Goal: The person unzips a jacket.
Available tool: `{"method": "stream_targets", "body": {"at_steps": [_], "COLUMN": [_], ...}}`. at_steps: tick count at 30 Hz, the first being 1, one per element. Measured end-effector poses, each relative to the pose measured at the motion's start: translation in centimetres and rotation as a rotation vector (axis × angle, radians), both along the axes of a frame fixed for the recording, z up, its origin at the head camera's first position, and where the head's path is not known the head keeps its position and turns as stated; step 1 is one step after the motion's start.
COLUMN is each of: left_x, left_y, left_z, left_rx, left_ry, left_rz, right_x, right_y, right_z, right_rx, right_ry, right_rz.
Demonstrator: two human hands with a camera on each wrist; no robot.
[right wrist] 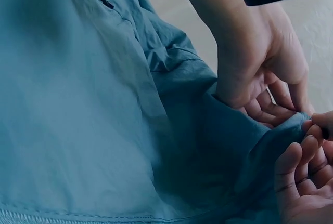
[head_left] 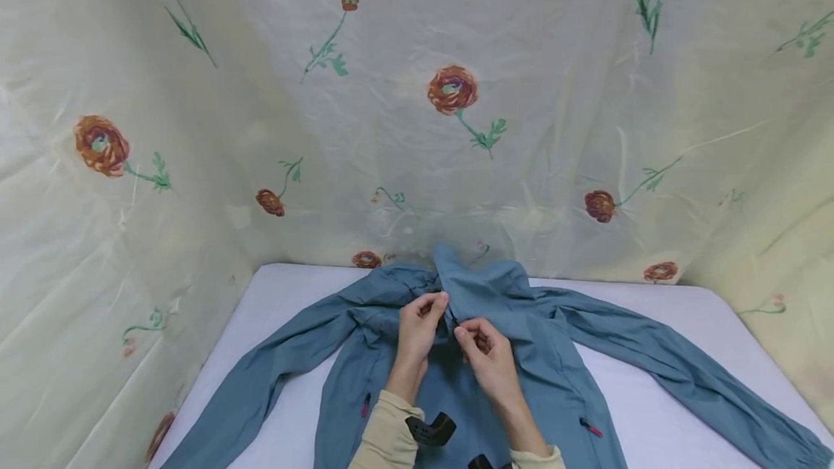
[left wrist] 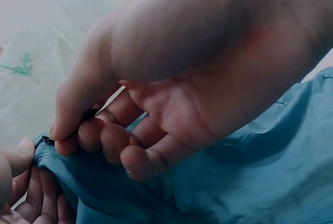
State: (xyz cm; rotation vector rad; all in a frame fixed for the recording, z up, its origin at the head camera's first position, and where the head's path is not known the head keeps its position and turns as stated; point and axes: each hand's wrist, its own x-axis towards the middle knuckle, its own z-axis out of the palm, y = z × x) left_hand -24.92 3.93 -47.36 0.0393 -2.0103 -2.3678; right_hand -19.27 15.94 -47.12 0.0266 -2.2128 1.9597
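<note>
A blue jacket (head_left: 534,353) lies spread on the white table, its sleeves out to both sides and its collar end at the back. My left hand (head_left: 417,328) pinches the jacket's front edge just below the collar, thumb against fingers. Small dark zipper parts (left wrist: 48,140) show right at its fingertips in the left wrist view. Slightly lower and to the right, my right hand (head_left: 489,357) pinches the same edge near a dark piece of the zipper (head_left: 455,323). In the right wrist view the two hands' fingertips come close together at the raised fabric edge (right wrist: 296,122).
Red-tipped pocket zipper pulls (head_left: 591,427) sit on both sides of the jacket front. The white table (head_left: 293,281) ends against a pale curtain (head_left: 547,93) with printed flowers, which rises at the back and both sides. Black wrist devices (head_left: 431,429) are on my sleeves.
</note>
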Motion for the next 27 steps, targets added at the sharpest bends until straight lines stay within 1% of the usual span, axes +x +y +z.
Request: {"method": "stream_targets", "body": {"at_steps": [2,4,5,8,10,12,14,15,21,25,27], "left_x": [0.1,0.2,0.3,0.9,1.1,1.3,1.3,1.1,-0.2,-0.5,-0.5], "left_y": [0.0,-0.1,-0.1,-0.3,-0.5,-0.6,-0.8,-0.8,-0.7,-0.6,-0.6], "left_z": [0.0,0.2,0.4,1.5,2.2,2.6,2.5,2.3,0.2,0.0,0.0], "left_rx": [0.000,0.006,0.011,0.029,0.041,0.046,0.049,0.051,0.083,0.094,0.104], "left_ry": [-0.013,-0.019,-0.022,-0.026,-0.032,-0.035,-0.042,-0.045,-0.049,-0.034,-0.043], "left_rz": [0.024,0.028,0.024,0.025,0.039,0.056,0.071,0.078,0.109,0.133,0.140], "right_x": [0.1,0.1,0.1,0.0,0.0,0.0,0.1,0.2,0.3,0.2,0.1], "right_y": [0.0,0.0,0.1,0.1,0.1,0.1,0.2,0.2,0.4,0.5,0.6], "right_z": [0.0,0.1,0.0,0.0,-0.1,-0.1,-0.1,-0.2,0.3,0.4,0.4], "right_rx": [0.001,-0.002,-0.003,0.002,0.014,0.032,0.049,0.061,0.120,0.133,0.144], "right_ry": [-0.006,-0.004,-0.004,0.003,0.007,0.009,0.003,0.001,-0.010,-0.013,-0.014], "right_rz": [0.007,0.007,0.006,0.002,0.009,0.018,0.029,0.036,0.063,0.076,0.076]}}
